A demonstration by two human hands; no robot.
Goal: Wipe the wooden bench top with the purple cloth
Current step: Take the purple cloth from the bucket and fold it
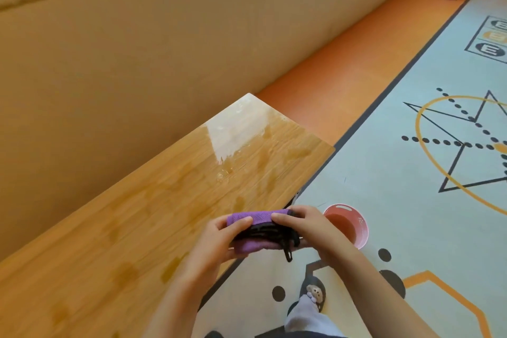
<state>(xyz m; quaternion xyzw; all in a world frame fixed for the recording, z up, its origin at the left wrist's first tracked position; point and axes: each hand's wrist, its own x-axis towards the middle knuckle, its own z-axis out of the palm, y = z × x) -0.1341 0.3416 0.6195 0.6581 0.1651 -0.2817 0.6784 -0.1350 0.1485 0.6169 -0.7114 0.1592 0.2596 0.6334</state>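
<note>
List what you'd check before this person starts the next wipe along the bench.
1. Purple cloth firmly held: ok, the left hand and the right hand both grip it.
2. Cloth flat on the bench top: not ok, it is folded up between the hands at the near edge.
3. Bench top dry: not ok, wet patches shine toward the far end.
4. Pink bucket out of the way: ok, it stands on the floor beside the bench.
5. Cloth clean and damp enough: cannot tell.
</note>
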